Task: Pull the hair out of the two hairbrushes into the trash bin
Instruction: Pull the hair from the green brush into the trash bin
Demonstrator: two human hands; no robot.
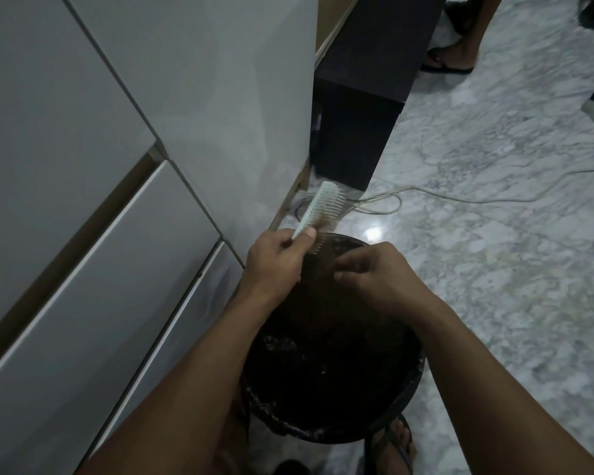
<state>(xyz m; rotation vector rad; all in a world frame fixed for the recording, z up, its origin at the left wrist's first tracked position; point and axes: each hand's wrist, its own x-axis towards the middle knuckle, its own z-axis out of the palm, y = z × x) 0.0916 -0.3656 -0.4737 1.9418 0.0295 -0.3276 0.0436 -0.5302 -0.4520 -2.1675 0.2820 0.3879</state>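
L hand [275, 258] grips hairbrush [318, 214] — over bin [408, 402].

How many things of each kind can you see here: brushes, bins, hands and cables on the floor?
Hairbrushes: 1, the pale green hairbrush, held by the left hand
Trash bins: 1, the black trash bin
Hands over the bin: 2, counting the right hand
Cables: 1 looped white cable
Total: 5
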